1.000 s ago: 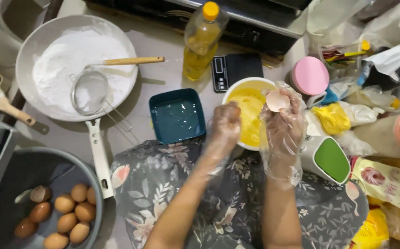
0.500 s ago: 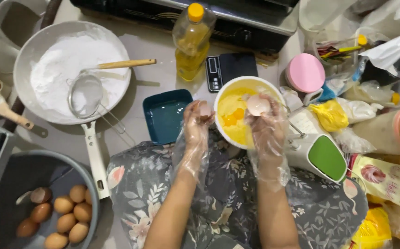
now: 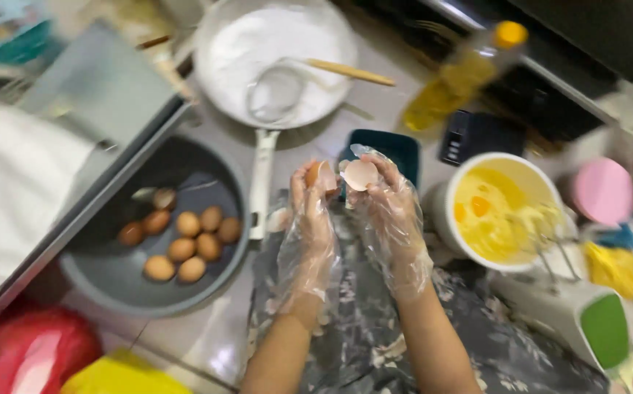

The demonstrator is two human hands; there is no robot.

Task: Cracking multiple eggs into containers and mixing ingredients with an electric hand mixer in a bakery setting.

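Your left hand (image 3: 308, 219) pinches one eggshell half (image 3: 319, 175) and your right hand (image 3: 386, 211) pinches the other half (image 3: 360, 174), just above the blue dish (image 3: 397, 149). The shells are light, thin and slippery. Hold them softly by the edges, or they crack.

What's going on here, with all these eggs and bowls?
A person in thin plastic gloves holds two halves of a cracked eggshell, one in the left hand and one in the right hand, above a small blue dish. To the right stands a white bowl of yellow beaten egg. To the left, a grey bowl holds whole brown eggs, and a white pan holds flour with a sieve.
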